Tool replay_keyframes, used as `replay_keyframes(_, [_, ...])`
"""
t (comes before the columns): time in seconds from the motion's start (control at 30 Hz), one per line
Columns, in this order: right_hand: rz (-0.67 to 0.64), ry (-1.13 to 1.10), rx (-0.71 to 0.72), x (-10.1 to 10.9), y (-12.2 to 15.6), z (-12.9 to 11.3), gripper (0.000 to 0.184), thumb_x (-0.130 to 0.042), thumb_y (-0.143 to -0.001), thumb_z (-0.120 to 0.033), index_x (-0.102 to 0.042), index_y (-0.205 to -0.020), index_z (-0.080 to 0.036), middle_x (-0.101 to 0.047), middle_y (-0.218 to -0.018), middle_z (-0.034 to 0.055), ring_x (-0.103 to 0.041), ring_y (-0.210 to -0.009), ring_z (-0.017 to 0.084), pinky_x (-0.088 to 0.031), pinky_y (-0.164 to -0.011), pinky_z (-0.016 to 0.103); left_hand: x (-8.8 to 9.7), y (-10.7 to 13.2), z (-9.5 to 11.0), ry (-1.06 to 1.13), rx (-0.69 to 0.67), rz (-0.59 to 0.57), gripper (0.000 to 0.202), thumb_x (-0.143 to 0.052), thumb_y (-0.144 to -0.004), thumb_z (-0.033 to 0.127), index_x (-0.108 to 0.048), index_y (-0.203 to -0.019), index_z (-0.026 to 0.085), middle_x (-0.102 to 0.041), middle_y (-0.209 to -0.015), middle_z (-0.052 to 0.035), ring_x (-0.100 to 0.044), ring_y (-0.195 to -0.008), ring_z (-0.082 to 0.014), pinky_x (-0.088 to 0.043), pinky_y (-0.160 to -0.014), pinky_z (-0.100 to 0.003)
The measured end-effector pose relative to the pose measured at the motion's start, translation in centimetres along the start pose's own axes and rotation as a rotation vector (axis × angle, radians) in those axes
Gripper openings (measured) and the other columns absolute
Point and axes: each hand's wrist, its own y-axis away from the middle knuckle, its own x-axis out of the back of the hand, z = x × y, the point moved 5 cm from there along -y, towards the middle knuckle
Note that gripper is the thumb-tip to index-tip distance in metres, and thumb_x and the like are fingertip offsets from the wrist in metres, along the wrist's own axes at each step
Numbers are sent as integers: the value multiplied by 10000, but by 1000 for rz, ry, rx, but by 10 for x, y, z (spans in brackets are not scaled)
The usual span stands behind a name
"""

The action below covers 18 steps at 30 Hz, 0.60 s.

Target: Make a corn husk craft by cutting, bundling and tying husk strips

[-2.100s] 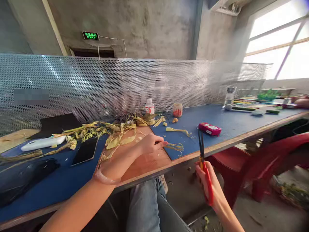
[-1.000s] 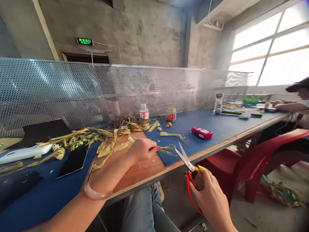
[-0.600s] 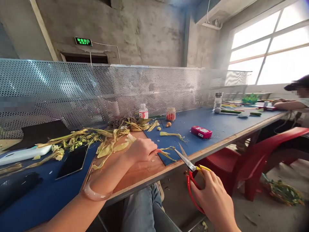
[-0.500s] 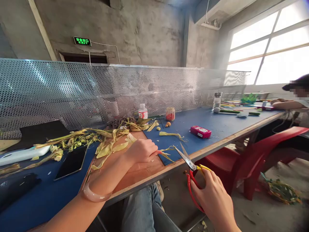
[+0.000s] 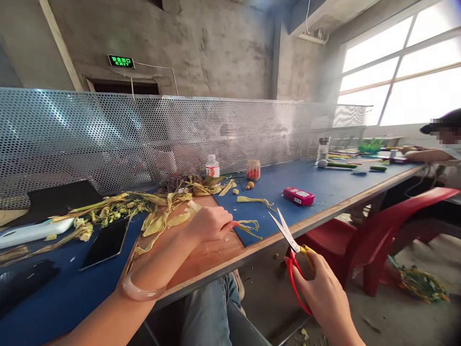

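Note:
My left hand (image 5: 212,224) is closed over the wooden board (image 5: 212,252), pinching thin dried husk strips (image 5: 249,224) whose frayed ends point right. My right hand (image 5: 326,290) grips scissors (image 5: 294,247) with one red and one yellow handle loop, past the table's front edge. Their blades stand slightly apart, tips up and left, a short way right of the strips and not touching them. Behind my left hand, more dried husks (image 5: 176,221) lie across the board, and a separate husk piece (image 5: 252,200) rests on the blue mat.
Left on the table are a dark phone (image 5: 104,244), a white device (image 5: 34,232) and dried flower stalks (image 5: 117,209). Farther back stand a labelled bottle (image 5: 212,167), a jar (image 5: 253,170) and a magenta box (image 5: 298,196). A red chair (image 5: 360,230) and a person (image 5: 444,151) are at right.
The scissors and my right hand have moved right, away from the husk strips. My left hand has stayed nearly in place, its grip unchanged.

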Motion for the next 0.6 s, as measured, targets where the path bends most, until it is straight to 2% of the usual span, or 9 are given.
replay_keyframes(0.13, [10, -72, 100, -4, 5, 4, 376, -487, -784, -515, -520, -1047, -248, -609, -1138, 50, -615, -951, 230, -491, -675, 312, -1, 2, -6, 70, 90, 11, 373, -418, -911, 362, -574, -631, 170, -561, -560, -10, -527, -563, -130, -329, -510, -248])
replay_keyframes(0.27, [73, -32, 167, -4, 9, 6, 357, -521, -763, -470, -523, -1053, -263, -592, -1166, 35, -607, -986, 230, -506, -666, 304, -1, 3, -10, 156, 168, 19, 373, -402, -919, 356, -592, -662, 163, -583, -591, -21, -539, -585, -129, -361, -545, -236])
replay_keyframes(0.4, [83, -18, 221, -3, 10, 2, 344, -531, -764, -463, -524, -1051, -272, -587, -1174, 27, -592, -1024, 229, -519, -662, 298, -1, 2, -10, 206, 174, 14, 372, -387, -923, 348, -620, -700, 161, -607, -617, -33, -551, -596, -134, -371, -555, -237])
replay_keyframes(0.6, [48, -58, 264, -8, 9, -5, 336, -531, -771, -415, -519, -1066, -254, -572, -1198, 52, -598, -999, 221, -517, -734, 312, -1, 2, -10, 219, 160, 12, 367, -392, -922, 347, -606, -687, 163, -592, -604, -27, -536, -580, -132, -357, -547, -241])
